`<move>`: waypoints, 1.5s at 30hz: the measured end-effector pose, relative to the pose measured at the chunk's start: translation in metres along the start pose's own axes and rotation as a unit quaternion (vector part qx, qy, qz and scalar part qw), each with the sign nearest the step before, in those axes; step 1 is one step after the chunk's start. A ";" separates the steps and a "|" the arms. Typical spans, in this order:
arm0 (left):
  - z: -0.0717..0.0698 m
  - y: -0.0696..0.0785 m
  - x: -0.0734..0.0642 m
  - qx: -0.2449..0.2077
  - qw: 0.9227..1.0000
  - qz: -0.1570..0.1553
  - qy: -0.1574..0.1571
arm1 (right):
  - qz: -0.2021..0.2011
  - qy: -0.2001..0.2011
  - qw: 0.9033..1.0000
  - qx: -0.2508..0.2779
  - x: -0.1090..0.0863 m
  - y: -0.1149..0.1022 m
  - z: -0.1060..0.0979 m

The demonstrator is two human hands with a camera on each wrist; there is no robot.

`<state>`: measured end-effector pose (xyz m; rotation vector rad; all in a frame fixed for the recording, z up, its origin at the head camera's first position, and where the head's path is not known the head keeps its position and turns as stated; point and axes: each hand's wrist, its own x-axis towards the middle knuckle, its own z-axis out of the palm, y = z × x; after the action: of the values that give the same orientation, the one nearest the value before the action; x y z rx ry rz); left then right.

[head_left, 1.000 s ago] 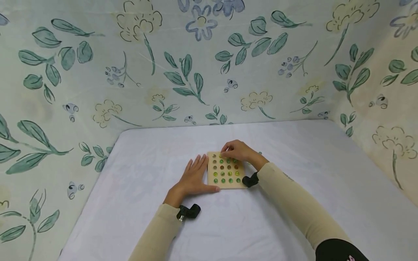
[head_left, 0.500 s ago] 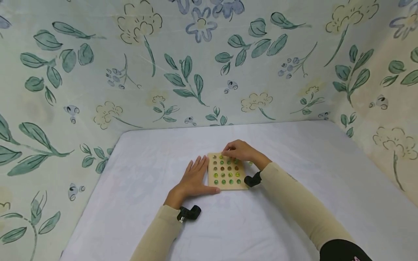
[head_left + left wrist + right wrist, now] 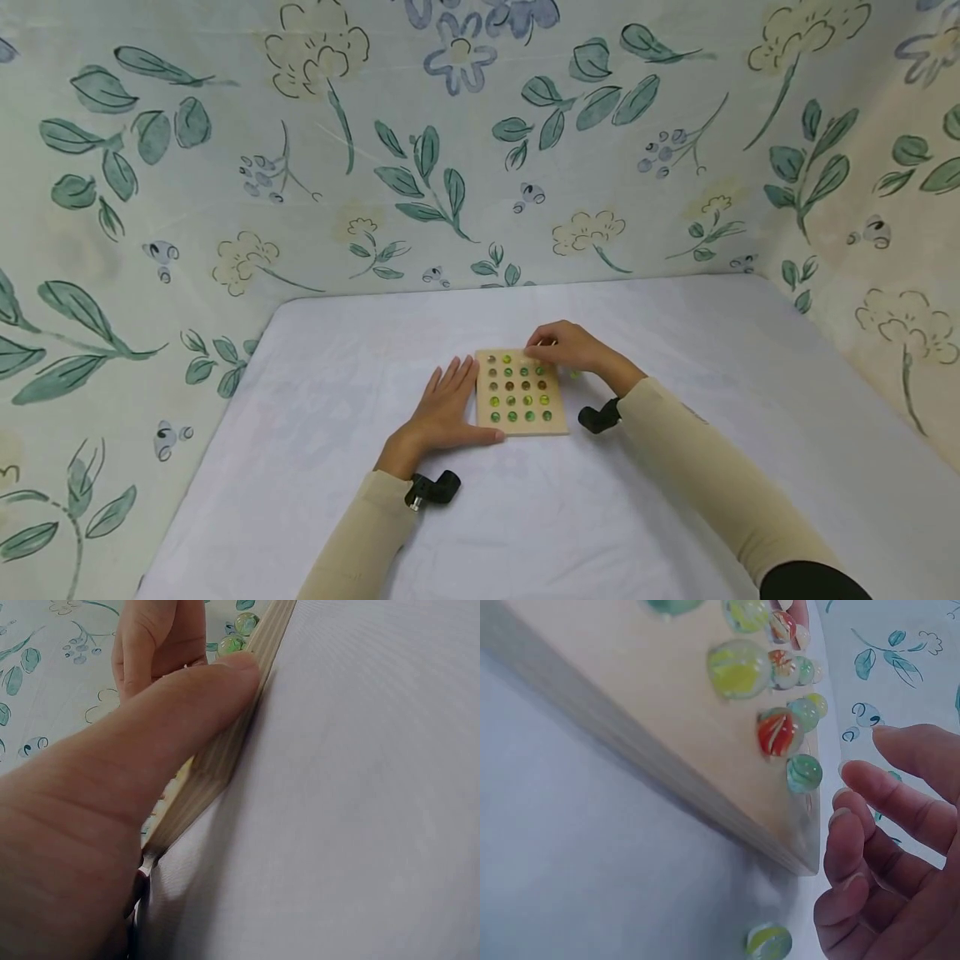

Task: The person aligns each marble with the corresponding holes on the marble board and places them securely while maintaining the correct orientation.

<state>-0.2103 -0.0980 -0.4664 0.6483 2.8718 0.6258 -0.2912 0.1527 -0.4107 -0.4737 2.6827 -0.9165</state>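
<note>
A square wooden board (image 3: 557, 425) with rows of glass marbles lies on the white cloth. My left hand (image 3: 442, 410) steadies it, straight fingers along its left edge and the thumb over the near edge. In the left wrist view that thumb (image 3: 195, 701) presses on the board's rim. My right hand (image 3: 566, 346) is over the far right corner, its fingers loosely bent. The right wrist view shows a gap between thumb and index fingertips, with nothing visible between them. A green marble (image 3: 805, 774) and a red-streaked marble (image 3: 778, 733) sit in holes near those fingers.
One loose yellow-green marble (image 3: 769, 943) lies on the cloth just right of the board. White cloth (image 3: 360, 350) covers the table, and a floral curtain (image 3: 465, 150) hangs behind it. Black wrist cameras are strapped to both wrists.
My right hand has shifted right along the board's far edge, off a yellow marble in the far row that its fingertips were touching. The left hand stays in place.
</note>
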 end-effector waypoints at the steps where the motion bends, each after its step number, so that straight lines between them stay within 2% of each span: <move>1: 0.000 0.000 0.000 0.000 1.000 0.000 -0.001 | -0.001 0.001 1.000 0.001 -0.001 0.001 0.000; 15: -0.002 0.001 0.001 -0.005 1.000 0.004 0.007 | 0.010 0.007 1.000 0.012 -0.010 0.016 -0.005; 31: 0.000 0.000 0.002 0.006 1.000 -0.003 0.001 | 0.031 0.005 0.999 0.007 -0.020 0.029 -0.009; 38: 0.000 -0.001 0.002 0.010 1.000 -0.005 -0.003 | 0.019 0.010 1.000 0.005 -0.024 0.033 -0.014; 45: 0.000 0.000 0.001 0.003 1.000 -0.002 -0.004 | 0.028 0.013 1.000 0.001 -0.029 0.039 -0.016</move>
<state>-0.2117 -0.0977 -0.4661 0.6431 2.8671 0.6138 -0.2789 0.2016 -0.4191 -0.3876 2.7034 -0.9148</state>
